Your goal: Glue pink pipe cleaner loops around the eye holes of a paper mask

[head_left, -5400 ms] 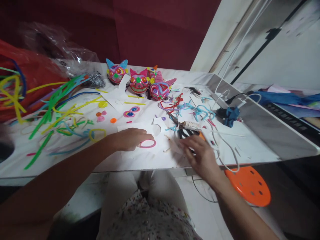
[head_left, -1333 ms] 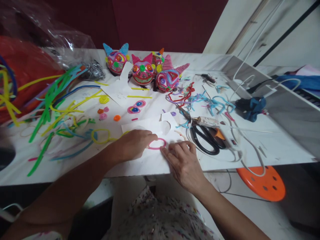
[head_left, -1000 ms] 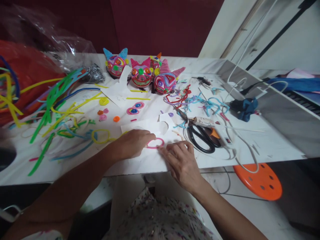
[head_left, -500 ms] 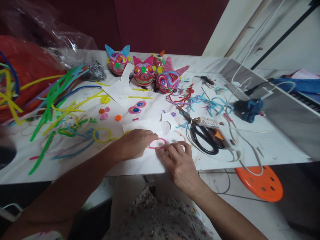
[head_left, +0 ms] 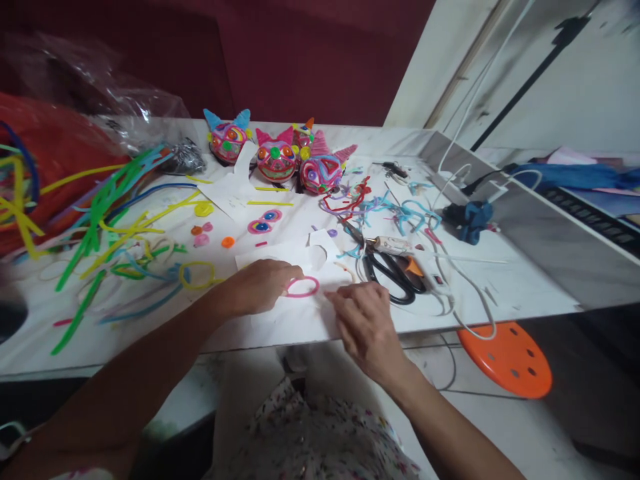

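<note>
A pink pipe-cleaner ring (head_left: pixel 314 292), drawn out into an oval, lies on white paper near the table's front edge. My left hand (head_left: pixel 263 287) has its fingertips pressed together on the ring's left end. Just right of the ring, my right hand (head_left: pixel 367 323) hovers with bent, parted fingers and nothing visible in them. Behind my hands is a white paper sheet (head_left: pixel 295 250) with a round hole cut in it. Two pink-and-blue eye-shaped coils (head_left: pixel 261 227) sit farther back.
Several colourful cat-like heads (head_left: pixel 276 167) stand at the back. Pipe cleaners (head_left: pixel 100 207) are strewn on the left. Right of my hands lie black-handled scissors (head_left: pixel 395 283), a glue gun (head_left: pixel 395 245) and a power strip (head_left: pixel 437 273) with cables. An orange stool (head_left: pixel 510 360) stands below the table.
My right hand has drawn away from the pink ring to the right, leaving a gap. The left hand stays at the ring's left end. The view has turned slightly right.
</note>
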Demonstrator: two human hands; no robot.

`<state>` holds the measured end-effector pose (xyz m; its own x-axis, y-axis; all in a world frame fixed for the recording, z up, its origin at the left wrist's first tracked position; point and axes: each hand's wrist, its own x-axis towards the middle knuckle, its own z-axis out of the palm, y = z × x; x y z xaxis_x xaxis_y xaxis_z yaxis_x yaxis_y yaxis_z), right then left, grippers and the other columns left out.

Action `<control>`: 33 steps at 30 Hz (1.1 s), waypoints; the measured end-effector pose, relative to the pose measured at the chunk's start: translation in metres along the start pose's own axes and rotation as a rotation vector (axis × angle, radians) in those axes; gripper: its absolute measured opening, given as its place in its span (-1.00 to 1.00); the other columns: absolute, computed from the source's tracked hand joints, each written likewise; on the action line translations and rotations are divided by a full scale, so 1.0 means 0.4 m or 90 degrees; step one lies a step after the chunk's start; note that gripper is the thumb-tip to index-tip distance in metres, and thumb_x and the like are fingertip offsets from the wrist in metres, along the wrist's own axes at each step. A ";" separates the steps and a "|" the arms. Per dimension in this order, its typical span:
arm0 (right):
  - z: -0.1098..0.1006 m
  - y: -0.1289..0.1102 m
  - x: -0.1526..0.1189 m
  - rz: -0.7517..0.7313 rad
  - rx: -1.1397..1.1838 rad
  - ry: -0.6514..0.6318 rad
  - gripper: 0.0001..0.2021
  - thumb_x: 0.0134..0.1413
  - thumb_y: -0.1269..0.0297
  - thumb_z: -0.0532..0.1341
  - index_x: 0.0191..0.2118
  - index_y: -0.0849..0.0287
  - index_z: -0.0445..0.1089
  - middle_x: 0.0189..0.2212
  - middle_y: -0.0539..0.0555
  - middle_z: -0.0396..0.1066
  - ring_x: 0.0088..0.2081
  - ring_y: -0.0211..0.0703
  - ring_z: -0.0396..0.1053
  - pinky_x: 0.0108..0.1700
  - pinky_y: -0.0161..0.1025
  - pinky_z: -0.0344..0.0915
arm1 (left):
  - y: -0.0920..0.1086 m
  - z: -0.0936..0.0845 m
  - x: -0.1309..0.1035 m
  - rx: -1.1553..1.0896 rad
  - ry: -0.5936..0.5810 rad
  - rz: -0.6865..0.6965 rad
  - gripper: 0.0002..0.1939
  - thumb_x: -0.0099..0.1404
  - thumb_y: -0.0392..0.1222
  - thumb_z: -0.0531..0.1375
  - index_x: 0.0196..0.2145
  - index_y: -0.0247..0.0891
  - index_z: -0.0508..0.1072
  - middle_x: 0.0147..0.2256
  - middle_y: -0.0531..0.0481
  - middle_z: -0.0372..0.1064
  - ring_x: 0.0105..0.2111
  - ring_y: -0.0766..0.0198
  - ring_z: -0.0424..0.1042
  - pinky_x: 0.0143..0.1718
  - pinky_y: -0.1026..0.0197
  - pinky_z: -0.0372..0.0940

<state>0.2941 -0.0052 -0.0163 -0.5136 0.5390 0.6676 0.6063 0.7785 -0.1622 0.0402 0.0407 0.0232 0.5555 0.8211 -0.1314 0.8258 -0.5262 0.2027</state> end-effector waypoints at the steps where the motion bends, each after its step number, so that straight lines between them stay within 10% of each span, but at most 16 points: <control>1: -0.018 0.017 -0.005 0.013 -0.008 0.030 -0.77 0.41 0.50 0.16 0.05 0.19 0.48 -0.18 0.13 0.55 -0.16 -0.01 0.45 -0.03 0.00 0.30 | -0.001 0.000 0.000 -0.017 -0.012 -0.005 -0.67 0.34 -0.51 0.13 -0.10 -0.19 0.55 -0.14 0.02 0.63 -0.11 0.16 0.57 -0.13 0.24 0.32; 12: -0.203 0.330 -0.017 0.356 -0.103 0.007 -0.81 0.30 0.14 0.18 -0.23 0.07 0.50 -0.23 0.20 0.60 -0.23 0.08 0.58 -0.17 -0.04 0.43 | -0.039 0.015 0.010 -0.107 0.000 -0.019 -0.66 0.40 -0.35 0.07 -0.03 -0.14 0.57 -0.14 0.01 0.64 -0.13 0.13 0.57 -0.14 0.23 0.26; 22: -0.201 0.346 0.011 0.603 0.004 -0.180 -0.73 0.04 0.08 0.46 -0.24 0.09 0.47 -0.38 0.17 0.58 -0.26 0.18 0.60 -0.23 -0.10 0.35 | -0.031 -0.002 0.012 -0.100 -0.033 -0.036 -0.71 0.39 -0.27 0.02 -0.08 -0.15 0.51 -0.27 0.01 0.54 -0.24 0.11 0.50 -0.22 0.22 0.17; 33: -0.192 0.346 -0.020 0.754 0.296 -0.009 -0.36 -0.30 -0.04 0.43 -0.05 0.01 0.26 -0.36 -0.09 0.35 -0.39 -0.06 0.46 -0.38 -0.15 0.45 | -0.009 -0.016 0.013 -0.070 -0.062 -0.080 -0.67 0.38 -0.33 0.06 0.02 -0.16 0.48 -0.22 0.00 0.55 -0.19 0.11 0.50 -0.23 0.24 0.16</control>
<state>0.4287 0.0736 0.0117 0.1865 0.9802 -0.0671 0.4290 -0.1427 -0.8919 0.0397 0.0484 0.0280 0.4603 0.8507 -0.2539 0.8765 -0.3899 0.2824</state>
